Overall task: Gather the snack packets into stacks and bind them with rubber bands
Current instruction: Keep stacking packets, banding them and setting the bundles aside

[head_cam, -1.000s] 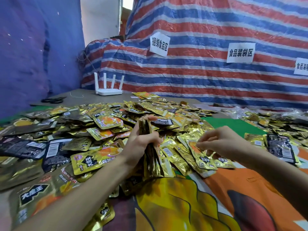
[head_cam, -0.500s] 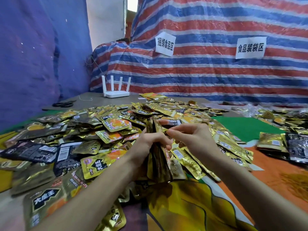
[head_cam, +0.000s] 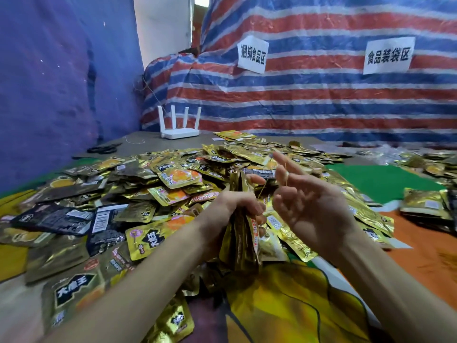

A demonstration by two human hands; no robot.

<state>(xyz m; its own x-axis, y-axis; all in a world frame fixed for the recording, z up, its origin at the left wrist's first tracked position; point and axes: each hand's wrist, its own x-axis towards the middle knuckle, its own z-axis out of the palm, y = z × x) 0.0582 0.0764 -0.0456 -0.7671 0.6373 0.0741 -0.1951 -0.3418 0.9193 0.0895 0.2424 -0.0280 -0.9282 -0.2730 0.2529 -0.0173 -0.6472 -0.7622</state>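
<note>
My left hand (head_cam: 235,206) grips an upright stack of gold snack packets (head_cam: 241,241) at the table's middle, its lower end resting on the yellow printed sheet. Just right of it my right hand (head_cam: 311,206) is held palm towards me with fingers spread. A thin yellowish rubber band (head_cam: 286,175) is looped over its fingers and stretches towards the stack's top. A big heap of loose gold and black packets (head_cam: 173,179) spreads behind and left of both hands.
A white router (head_cam: 179,131) stands at the back of the table, with black scissors (head_cam: 102,149) to its left. A green mat (head_cam: 378,179) and more packets (head_cam: 425,203) lie to the right. A striped tarp with paper labels hangs behind.
My right hand left the loose packets at the right, came over to the stack, then opened with a rubber band stretched over its fingers. My left hand kept hold of the stack.
</note>
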